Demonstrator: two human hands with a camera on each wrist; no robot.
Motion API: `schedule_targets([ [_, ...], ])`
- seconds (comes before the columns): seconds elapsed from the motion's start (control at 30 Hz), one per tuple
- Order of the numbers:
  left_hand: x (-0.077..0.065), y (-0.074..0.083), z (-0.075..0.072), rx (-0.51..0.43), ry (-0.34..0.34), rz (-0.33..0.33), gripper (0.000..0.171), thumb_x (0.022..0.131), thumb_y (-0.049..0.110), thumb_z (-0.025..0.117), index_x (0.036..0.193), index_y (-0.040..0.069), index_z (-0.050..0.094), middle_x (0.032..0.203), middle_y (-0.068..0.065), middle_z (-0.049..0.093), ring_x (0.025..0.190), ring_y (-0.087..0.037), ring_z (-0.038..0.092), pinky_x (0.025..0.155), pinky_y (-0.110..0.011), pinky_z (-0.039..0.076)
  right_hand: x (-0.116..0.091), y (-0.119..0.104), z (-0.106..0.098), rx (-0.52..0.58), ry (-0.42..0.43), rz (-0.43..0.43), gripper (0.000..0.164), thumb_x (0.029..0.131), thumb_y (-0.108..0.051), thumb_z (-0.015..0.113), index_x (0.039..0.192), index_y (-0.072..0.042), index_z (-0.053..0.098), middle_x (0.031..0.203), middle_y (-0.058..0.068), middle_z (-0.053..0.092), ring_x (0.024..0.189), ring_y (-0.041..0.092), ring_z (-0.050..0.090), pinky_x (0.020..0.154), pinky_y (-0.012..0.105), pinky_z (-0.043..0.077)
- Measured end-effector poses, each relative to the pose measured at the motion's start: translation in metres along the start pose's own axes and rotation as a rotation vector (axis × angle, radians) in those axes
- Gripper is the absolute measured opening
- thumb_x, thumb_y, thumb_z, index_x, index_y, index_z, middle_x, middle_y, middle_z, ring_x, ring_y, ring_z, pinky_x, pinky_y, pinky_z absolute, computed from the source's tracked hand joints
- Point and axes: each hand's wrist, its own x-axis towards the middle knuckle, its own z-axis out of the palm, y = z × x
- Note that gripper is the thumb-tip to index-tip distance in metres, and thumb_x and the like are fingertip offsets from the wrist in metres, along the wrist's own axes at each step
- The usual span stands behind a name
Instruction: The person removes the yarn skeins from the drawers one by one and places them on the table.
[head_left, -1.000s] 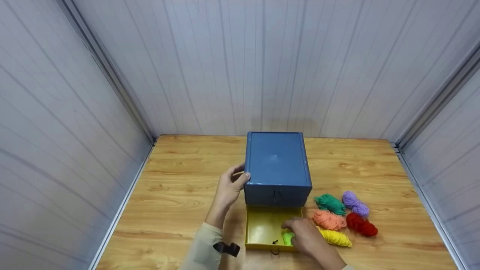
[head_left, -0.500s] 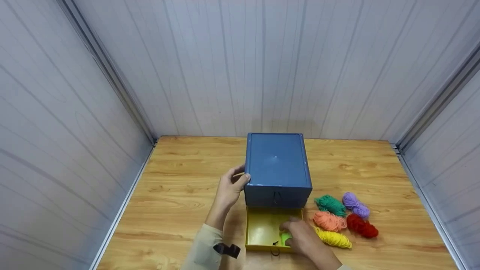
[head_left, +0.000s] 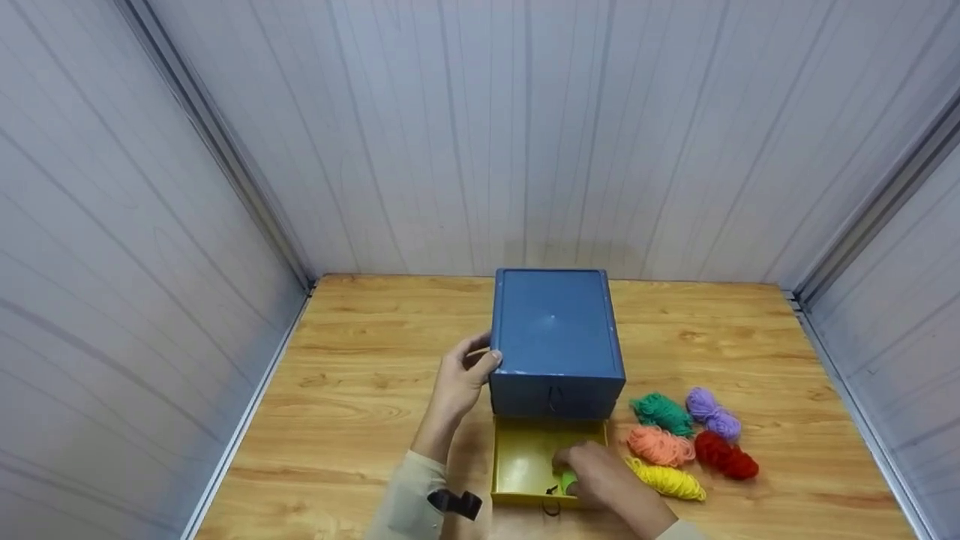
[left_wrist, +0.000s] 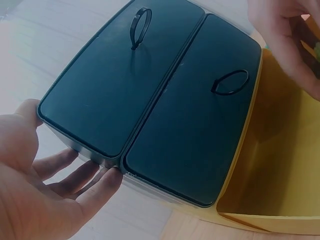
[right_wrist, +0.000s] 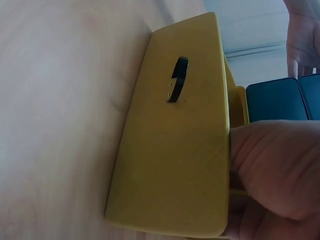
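My left hand (head_left: 459, 379) holds the front left corner of the blue drawer cabinet (head_left: 555, 322), thumb at the top edge and fingers along the side wall. Two dark drawer fronts (left_wrist: 110, 85) with black loop pulls show in the left wrist view. Below them, the yellow drawer (head_left: 517, 457) is pulled out toward me. Inside its right side, my right hand (head_left: 604, 480) reaches down with bent fingers, gripping a lime-green yarn bundle (head_left: 568, 480) that they mostly hide. The right wrist view shows the drawer's yellow front (right_wrist: 175, 135) and black pull (right_wrist: 179, 80).
Right of the drawer lie skeins of yarn: green (head_left: 662, 414), purple (head_left: 714, 414), orange (head_left: 661, 445), red (head_left: 726, 455) and yellow (head_left: 666, 478). Pale panel walls (head_left: 465, 135) enclose the wooden tabletop (head_left: 360, 360) at the back and both sides.
My right hand has shifted slightly left within the drawer, and the lime-green bundle has moved left with it. The left hand stays at the cabinet's corner.
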Motion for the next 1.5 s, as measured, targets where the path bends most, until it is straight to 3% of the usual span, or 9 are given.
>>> schedule_targets([
  [0.27, -0.001, 0.001, -0.002, 0.001, -0.001, -0.006, 0.049, 0.097, 0.01, 0.067, 0.142, -0.003, 0.056, 0.138, -0.022, 0.06, 0.121, -0.029, 0.063, 0.094, -0.036, 0.058, 0.0, 0.005, 0.003, 0.008, 0.058, -0.11, 0.024, 0.08, -0.009, 0.082, 0.103, -0.011, 0.076, 0.098, 0.001, 0.071, 0.089, 0.018, 0.065, 0.078, 0.038, 0.056],
  [0.63, 0.0, 0.0, -0.001, 0.014, 0.001, -0.012, 0.049, 0.097, 0.011, 0.067, 0.142, -0.003, 0.055, 0.139, -0.023, 0.059, 0.121, -0.028, 0.063, 0.093, -0.035, 0.058, -0.001, 0.015, 0.002, 0.156, 0.104, -0.103, 0.025, 0.081, -0.017, 0.08, 0.105, -0.012, 0.078, 0.103, -0.004, 0.071, 0.095, 0.013, 0.065, 0.084, 0.037, 0.057],
  [0.87, 0.0, 0.001, 0.0, 0.02, 0.01, -0.013, 0.049, 0.097, 0.011, 0.068, 0.142, -0.003, 0.056, 0.139, -0.022, 0.059, 0.12, -0.029, 0.063, 0.092, -0.035, 0.058, -0.007, 0.02, 0.001, 0.249, 0.267, -0.147, 0.023, 0.081, -0.019, 0.083, 0.102, -0.011, 0.079, 0.102, -0.004, 0.072, 0.095, 0.015, 0.066, 0.083, 0.035, 0.057],
  [1.17, 0.001, -0.002, 0.0, 0.016, 0.001, 0.004, 0.048, 0.097, 0.011, 0.067, 0.141, -0.004, 0.056, 0.138, -0.024, 0.059, 0.119, -0.029, 0.064, 0.092, -0.034, 0.058, -0.018, 0.02, -0.003, 0.325, 0.374, -0.108, 0.023, 0.082, -0.026, 0.086, 0.102, -0.018, 0.078, 0.106, -0.008, 0.071, 0.098, 0.015, 0.066, 0.086, 0.034, 0.056],
  [1.5, 0.0, -0.002, -0.001, 0.013, -0.008, -0.011, 0.051, 0.098, 0.013, 0.067, 0.144, -0.004, 0.053, 0.142, -0.023, 0.057, 0.121, -0.028, 0.062, 0.094, -0.035, 0.057, -0.033, 0.018, -0.017, 0.409, 0.427, -0.064, 0.024, 0.082, -0.028, 0.087, 0.102, -0.02, 0.078, 0.105, -0.008, 0.07, 0.091, 0.009, 0.064, 0.074, 0.025, 0.055],
])
